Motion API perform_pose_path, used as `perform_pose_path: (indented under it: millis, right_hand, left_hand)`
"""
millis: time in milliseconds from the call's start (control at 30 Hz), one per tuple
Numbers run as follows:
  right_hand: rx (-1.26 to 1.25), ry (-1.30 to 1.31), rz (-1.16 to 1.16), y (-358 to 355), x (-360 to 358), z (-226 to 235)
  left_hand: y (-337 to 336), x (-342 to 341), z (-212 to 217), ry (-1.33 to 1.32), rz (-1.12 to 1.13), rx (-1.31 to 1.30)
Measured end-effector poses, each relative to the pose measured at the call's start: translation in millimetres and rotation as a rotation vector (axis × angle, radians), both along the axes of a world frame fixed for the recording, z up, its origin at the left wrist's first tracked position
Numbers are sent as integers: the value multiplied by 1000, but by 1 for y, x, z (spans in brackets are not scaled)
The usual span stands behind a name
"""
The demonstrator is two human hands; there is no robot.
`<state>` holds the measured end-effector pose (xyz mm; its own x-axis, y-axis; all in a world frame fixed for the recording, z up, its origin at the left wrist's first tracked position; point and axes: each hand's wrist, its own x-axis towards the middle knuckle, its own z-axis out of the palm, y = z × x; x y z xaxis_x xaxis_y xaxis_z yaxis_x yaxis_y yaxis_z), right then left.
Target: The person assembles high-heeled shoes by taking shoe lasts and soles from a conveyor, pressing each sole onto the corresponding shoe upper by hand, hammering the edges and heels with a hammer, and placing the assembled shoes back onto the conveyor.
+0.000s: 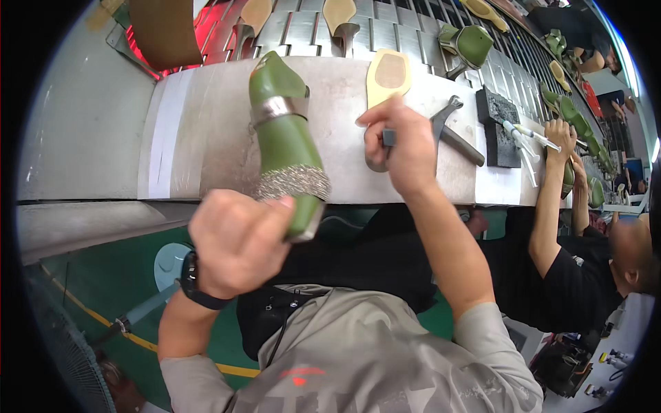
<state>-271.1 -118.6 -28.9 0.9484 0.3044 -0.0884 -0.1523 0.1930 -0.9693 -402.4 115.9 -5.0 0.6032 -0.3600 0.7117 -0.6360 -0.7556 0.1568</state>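
Note:
A green shoe last with a silver band and a glittery strap around it lies lengthwise over the bench edge on my left. My left hand, closed, grips its near end, thumb beside the glitter strap. My right hand is raised over the bench with curled fingers. A small dark grey block-like piece shows in them; the rest is hidden and blurred. Just beyond that hand lies a tan insole. To its right rests a metal pincer-like tool with a dark handle.
A black block with several white syringes stands to the right. A slatted metal conveyor carrying shoe parts runs along the far side. At the right, a co-worker's hand reaches to another green last. A grey machine panel borders the left.

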Motion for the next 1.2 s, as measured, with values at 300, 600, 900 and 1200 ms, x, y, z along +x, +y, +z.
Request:
perform_pose_path:
  millis: [300, 600, 900, 1200]
  right_hand:
    - [-212, 43, -49, 1, 18, -15]
    - [-657, -610, -351, -17, -42, -36]
    - [-766, -749, -339, -23, -45, -42]
    - [359, -80, -95, -74, -168, -37]
  left_hand:
    - [-30, 5, -40, 70, -196, -10]
    - [-21, 23, -34, 90, -271, 137]
    - [-25, 70, 67, 519, -238, -1151]
    - [9, 66, 50, 481, -399, -1468]
